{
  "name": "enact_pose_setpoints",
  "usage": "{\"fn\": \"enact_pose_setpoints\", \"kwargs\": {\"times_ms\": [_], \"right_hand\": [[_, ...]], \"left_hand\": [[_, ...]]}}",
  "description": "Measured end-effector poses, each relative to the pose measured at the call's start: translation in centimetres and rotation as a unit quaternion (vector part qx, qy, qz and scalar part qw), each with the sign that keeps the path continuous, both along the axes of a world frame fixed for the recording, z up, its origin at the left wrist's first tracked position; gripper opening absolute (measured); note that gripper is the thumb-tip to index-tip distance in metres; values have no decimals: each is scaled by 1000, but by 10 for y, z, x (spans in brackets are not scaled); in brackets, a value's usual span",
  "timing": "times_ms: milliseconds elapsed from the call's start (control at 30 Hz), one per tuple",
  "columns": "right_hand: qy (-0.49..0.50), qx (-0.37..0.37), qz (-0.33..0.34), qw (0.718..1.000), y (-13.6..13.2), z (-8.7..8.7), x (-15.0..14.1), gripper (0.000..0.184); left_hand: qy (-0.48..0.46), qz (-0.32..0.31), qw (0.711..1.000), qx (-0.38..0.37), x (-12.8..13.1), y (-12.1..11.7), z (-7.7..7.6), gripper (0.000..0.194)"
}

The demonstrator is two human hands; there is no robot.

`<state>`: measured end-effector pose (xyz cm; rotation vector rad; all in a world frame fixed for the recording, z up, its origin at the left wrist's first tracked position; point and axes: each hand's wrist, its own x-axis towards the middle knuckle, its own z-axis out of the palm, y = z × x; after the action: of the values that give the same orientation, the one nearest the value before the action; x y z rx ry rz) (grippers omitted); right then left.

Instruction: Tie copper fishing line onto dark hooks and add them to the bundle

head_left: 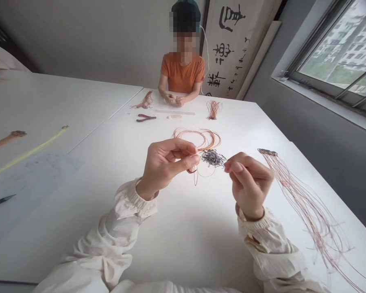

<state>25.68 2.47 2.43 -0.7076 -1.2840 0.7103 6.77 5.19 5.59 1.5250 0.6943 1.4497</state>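
My left hand (167, 165) is raised above the white table, its thumb and fingers pinched on a thin copper wire (195, 178) that hangs down in a loop. My right hand (248, 183) is raised beside it, its fingertips pinched together next to a small tangle of dark wire (212, 158). Anything between those fingertips is too fine to see. A looped coil of copper wire (198, 138) lies just beyond my hands. Long reddish wire strands (301, 203) with a dark bound end fan out on the table to my right.
Across the table, a person in an orange shirt (183, 75) works with both hands. Near them lie red-handled pliers (145, 118), a metal ruler (174, 112), and bunches of copper wire (213, 110). The table's right edge runs beside a window. Another table adjoins on the left.
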Motion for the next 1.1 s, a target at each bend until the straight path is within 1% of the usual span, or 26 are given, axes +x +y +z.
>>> {"fn": "enact_pose_setpoints", "kwargs": {"times_ms": [33, 67, 100, 133, 167, 233, 267, 300, 333, 400, 467, 600, 767, 1000, 1100], "right_hand": [[-24, 16, -28, 999, -3, 4, 0, 9], [-55, 17, -27, 998, -6, 8, -1, 18], [-89, 9, -8, 996, -8, 11, -1, 30], [-120, -1, 21, 993, -8, 14, -2, 38], [-145, -13, 49, 988, -8, 16, -2, 38], [-170, -36, 91, 981, -5, 17, 1, 20], [-171, -49, 102, 979, -2, 18, 4, 11], [-162, -60, 106, 979, 0, 18, 8, 5], [-145, -68, 103, 982, 3, 18, 13, 5], [-102, -68, 87, 989, 7, 20, 24, 5], [-80, -63, 78, 992, 9, 22, 33, 5], [-86, -72, 91, 990, 8, 26, 39, 5], [-85, -73, 80, 990, 6, 28, 39, 6], [-76, -43, 55, 995, 9, 28, 48, 7], [-60, -15, 27, 998, 11, 28, 55, 10]], "left_hand": [[10, -8, 1000, -2, 1, -1, 0, 11], [22, -17, 1000, -4, 1, -2, 1, 10], [35, -27, 999, -3, 2, -3, 1, 9], [47, -37, 998, -1, 2, -4, 1, 8], [58, -47, 997, 1, 2, -5, 1, 8], [79, -62, 995, 0, 1, -6, 2, 8], [88, -69, 994, -4, 1, -6, 2, 8], [94, -76, 993, -9, 0, -7, 3, 7], [98, -82, 992, -14, 0, -7, 3, 7], [99, -93, 991, -19, -1, -8, 4, 7], [99, -101, 990, -23, 0, -8, 4, 7], [92, -89, 991, -37, 2, -6, 2, 7], [83, -68, 994, -21, 2, -4, 1, 7], [88, -66, 994, 4, -1, -3, 4, 10], [90, -67, 994, 0, -3, -4, 7, 11]]}}
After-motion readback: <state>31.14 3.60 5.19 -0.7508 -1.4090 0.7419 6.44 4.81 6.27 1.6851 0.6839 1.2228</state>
